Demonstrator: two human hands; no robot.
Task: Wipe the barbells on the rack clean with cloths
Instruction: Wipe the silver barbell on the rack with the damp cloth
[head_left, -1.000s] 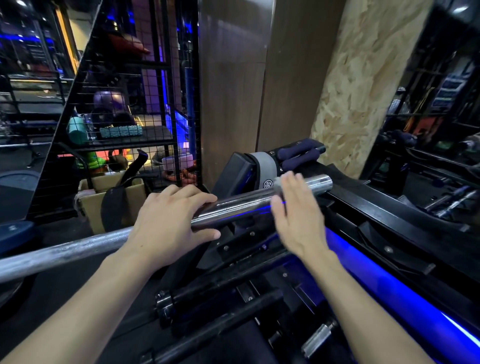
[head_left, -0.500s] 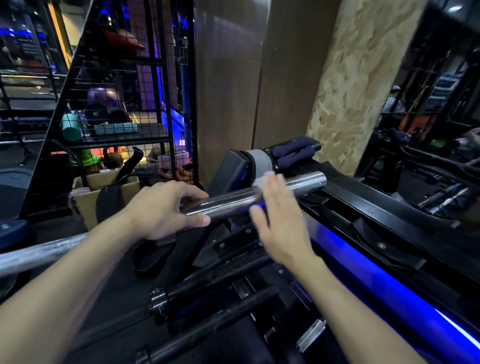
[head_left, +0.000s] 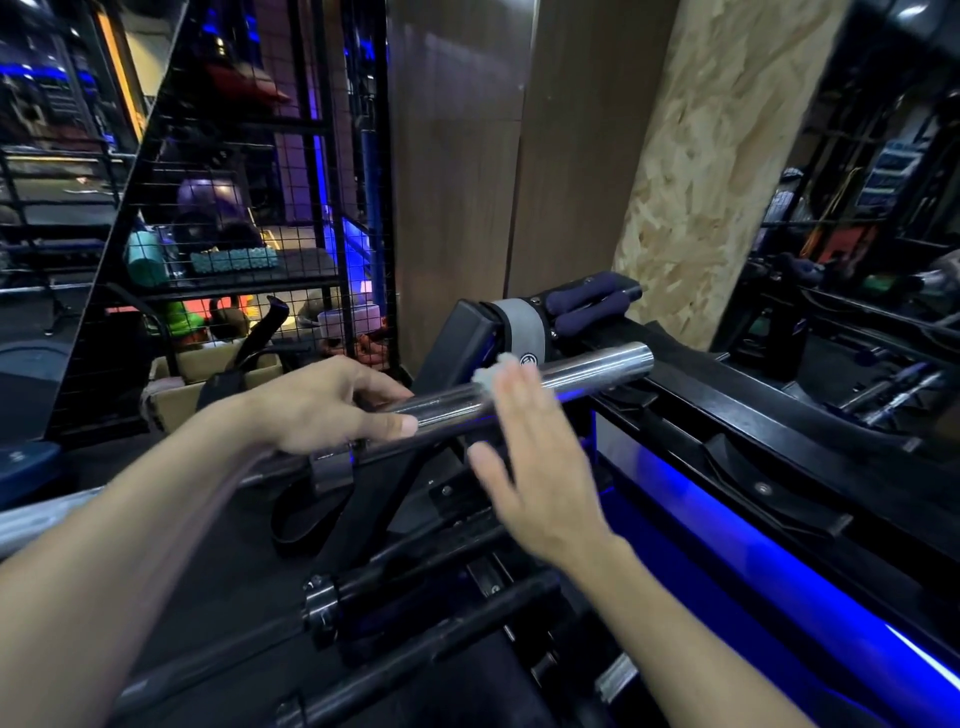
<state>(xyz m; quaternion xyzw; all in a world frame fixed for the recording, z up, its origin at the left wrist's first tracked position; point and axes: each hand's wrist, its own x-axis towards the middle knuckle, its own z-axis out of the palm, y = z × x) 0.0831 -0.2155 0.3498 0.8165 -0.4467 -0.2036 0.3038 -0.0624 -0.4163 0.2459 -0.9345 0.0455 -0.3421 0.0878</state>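
Chrome-plated steel barbell sleeve (head_left: 545, 382) is seen slanting from near left to far right across the black rack (head_left: 727, 415), clasped by the left hand (head_left: 322, 405), while a white cloth (head_left: 491, 371) is pressed on it by the flat-fingered right hand (head_left: 535, 457), nearer the unwiped far end.

Barbell (head_left: 582, 371) lies across rack (head_left: 727, 415), sleeve end toward rack's far right. Left hand (head_left: 332, 405) on barbell, left of right hand (head_left: 540, 457). Cloth (head_left: 491, 373) between right hand's fingers and barbell. More bars (head_left: 415, 613) lower on rack, nearer viewer. Wire-mesh shelf (head_left: 234, 234) behind, far left. Box (head_left: 208, 379) below shelf.
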